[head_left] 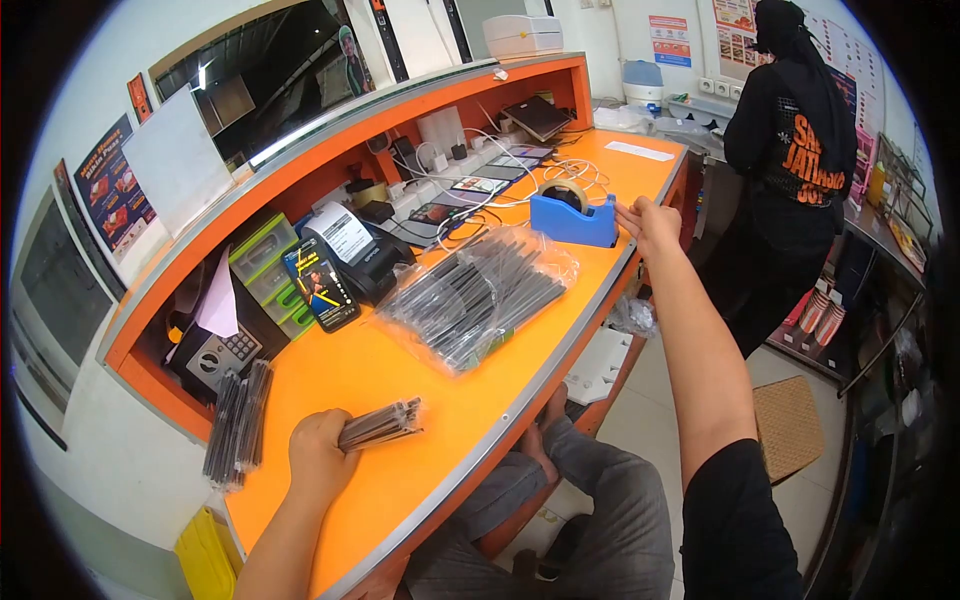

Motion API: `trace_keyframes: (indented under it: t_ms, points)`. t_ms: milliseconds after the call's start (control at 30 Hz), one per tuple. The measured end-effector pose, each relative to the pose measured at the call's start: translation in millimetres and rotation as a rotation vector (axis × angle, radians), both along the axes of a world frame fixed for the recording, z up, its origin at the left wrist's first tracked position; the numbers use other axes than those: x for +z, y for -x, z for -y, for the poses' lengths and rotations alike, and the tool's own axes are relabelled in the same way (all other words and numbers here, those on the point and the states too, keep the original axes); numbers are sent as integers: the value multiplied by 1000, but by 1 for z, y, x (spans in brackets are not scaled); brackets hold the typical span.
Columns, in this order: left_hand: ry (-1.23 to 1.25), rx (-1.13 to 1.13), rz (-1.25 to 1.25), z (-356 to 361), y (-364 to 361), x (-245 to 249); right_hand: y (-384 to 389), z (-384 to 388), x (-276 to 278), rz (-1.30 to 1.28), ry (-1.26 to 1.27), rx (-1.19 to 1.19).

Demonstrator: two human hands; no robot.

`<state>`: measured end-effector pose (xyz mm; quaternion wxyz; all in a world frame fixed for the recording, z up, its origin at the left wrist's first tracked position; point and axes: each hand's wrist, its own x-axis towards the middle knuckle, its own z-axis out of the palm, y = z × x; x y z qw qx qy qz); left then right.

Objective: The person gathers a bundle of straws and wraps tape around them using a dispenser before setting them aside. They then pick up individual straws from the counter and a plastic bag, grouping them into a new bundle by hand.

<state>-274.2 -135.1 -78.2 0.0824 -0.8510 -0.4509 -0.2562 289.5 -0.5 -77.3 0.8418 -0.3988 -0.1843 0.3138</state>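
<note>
My left hand [318, 446] is wrapped around a bundle of thin black drinking straws [382, 425] in clear wrappers, held low over the orange counter. At the near end of a blue tape dispenser [573, 220], my right hand [650, 225] has its fingertips pinched at the tape's cutting edge; the clear tape itself is hard to make out there. The tape roll [563, 196] sits in the dispenser. Between my hands lies a clear plastic bag of loose black straws [470, 295]. More straw bundles [238, 420] rest at the counter's left end.
A phone [322, 285] leans against a receipt printer [355, 250] behind the straw bag. Cables [575, 172] and more phones lie along the back of the orange counter [400, 490]. A small safe [215, 355] stands left. A person in black [790, 150] stands at right, beyond a woven stool [788, 428].
</note>
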Motion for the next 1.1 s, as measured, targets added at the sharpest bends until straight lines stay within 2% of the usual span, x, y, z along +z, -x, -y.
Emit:
trace_keyframes:
  t_ms: [200,600,767,1000,1100]
  points:
    - [2,0,1,1,-1,1,7,-2,8,-26,63,-63]
    - [12,4,-6,-1,0,0,10,-11,2,208,181,-147]
    - [13,21,-22,0,0,1,12,-20,-4,265,210,-283]
    - [-7,-7,-13,0,-1,1,17,-19,4,391,425,-400]
    - [-2,9,-29,1,2,1,15,-23,0,364,476,-393]
